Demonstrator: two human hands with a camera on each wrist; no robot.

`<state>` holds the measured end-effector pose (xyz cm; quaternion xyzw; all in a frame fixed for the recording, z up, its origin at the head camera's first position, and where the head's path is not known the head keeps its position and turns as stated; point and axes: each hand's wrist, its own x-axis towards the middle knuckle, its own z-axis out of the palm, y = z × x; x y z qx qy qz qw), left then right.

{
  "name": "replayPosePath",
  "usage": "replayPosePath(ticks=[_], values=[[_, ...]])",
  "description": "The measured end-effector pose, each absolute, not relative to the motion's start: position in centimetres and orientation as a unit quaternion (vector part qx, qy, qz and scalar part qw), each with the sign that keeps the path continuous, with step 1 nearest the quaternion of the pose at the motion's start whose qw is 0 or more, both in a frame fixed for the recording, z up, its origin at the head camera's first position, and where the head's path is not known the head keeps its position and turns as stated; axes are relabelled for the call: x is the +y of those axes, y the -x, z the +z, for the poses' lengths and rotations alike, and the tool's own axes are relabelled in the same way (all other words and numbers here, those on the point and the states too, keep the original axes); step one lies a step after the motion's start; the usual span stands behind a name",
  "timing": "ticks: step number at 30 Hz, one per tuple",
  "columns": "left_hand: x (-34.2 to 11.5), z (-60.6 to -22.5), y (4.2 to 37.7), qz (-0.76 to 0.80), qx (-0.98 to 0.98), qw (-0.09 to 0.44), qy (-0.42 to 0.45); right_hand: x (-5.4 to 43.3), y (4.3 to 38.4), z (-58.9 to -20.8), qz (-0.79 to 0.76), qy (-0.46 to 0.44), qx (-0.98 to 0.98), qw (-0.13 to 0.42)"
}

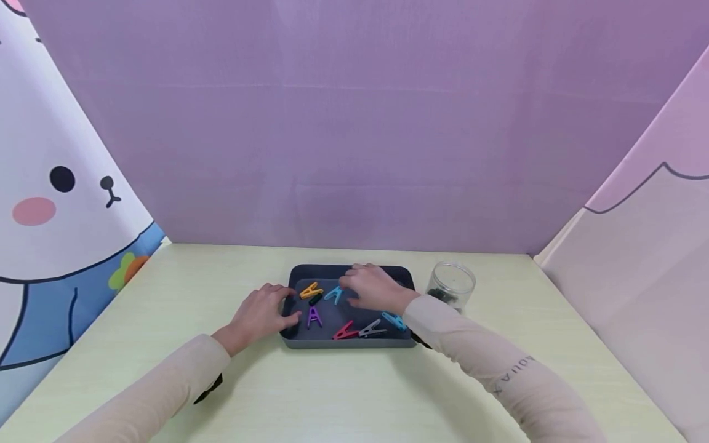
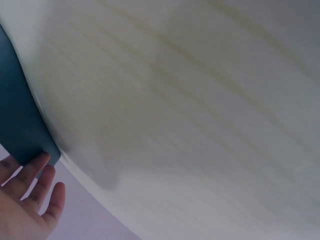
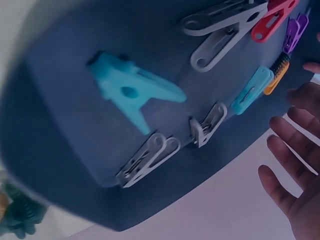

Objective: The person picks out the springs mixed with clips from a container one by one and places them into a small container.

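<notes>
A dark grey tray (image 1: 349, 344) holds several clothespins. My left hand (image 1: 257, 315) is at the tray's left edge with fingers apart, its fingertips at the rim in the left wrist view. My right hand (image 1: 375, 288) is over the back of the tray, fingers loosely spread, nearest a light blue clothespin (image 1: 334, 295); nothing shows in its grasp. Around them lie a yellow clothespin (image 1: 311, 290), a purple one (image 1: 314, 316), a red one (image 1: 344, 331), a grey one (image 1: 372, 329) and another blue one (image 3: 131, 90). Two more grey clothespins (image 3: 147, 161) appear in the right wrist view.
Beside the yellow clothespin lies a small black ridged piece (image 1: 316, 299), its kind unclear. A clear round jar (image 1: 455, 280) with dark things inside stands right of the tray. Behind the pale table (image 1: 343, 394) rises a purple backdrop (image 1: 354, 135).
</notes>
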<state>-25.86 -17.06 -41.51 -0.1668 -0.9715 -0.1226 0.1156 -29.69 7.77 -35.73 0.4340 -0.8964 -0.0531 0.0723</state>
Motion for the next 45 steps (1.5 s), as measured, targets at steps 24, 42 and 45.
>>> replayPosePath(ticks=[24, 42, 45], values=[[-17.3, -41.7, 26.0, -0.122, -0.967, 0.133, 0.181, 2.7, 31.9, -36.6, -0.075, -0.450, -0.890, 0.021], [-17.4, -41.9, 26.0, -0.123, -0.965, 0.139, 0.183, 1.4, 32.4, -38.2, -0.118, -0.455, -0.882, 0.028], [-17.3, -41.8, 26.0, -0.125, -0.964, 0.143, 0.185, 1.4, 32.3, -38.2, -0.122, -0.449, -0.884, 0.028]])
